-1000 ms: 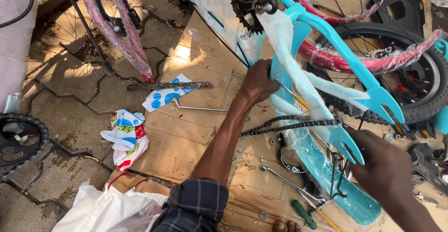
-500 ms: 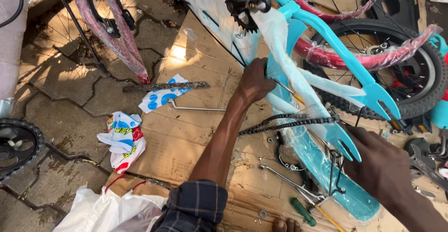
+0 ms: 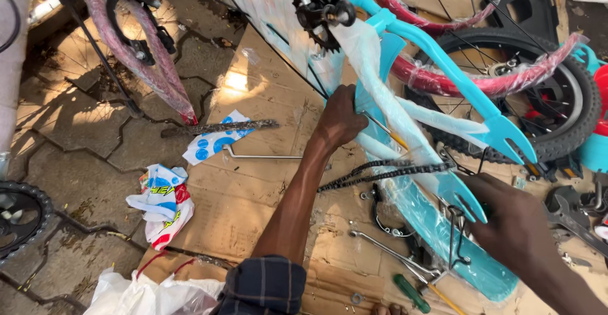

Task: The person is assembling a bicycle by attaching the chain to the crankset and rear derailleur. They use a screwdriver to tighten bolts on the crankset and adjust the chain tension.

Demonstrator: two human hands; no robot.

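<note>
Head camera: I watch my left hand closed around a plastic-wrapped tube of the turquoise bicycle frame, fingers curled tight about it, the frame lying upturned over flattened cardboard. My right hand sits at the frame's rear fork end; I cannot tell whether its fingers are pinching the metal or merely resting there. Between the two grips a loose black chain drapes across the frame. Just below the right hand lie a green-handled screwdriver and a thin metal stay. Above the left grip sits the black chainring; beyond the right, a spoked wheel with a red-wrapped mudguard.
</note>
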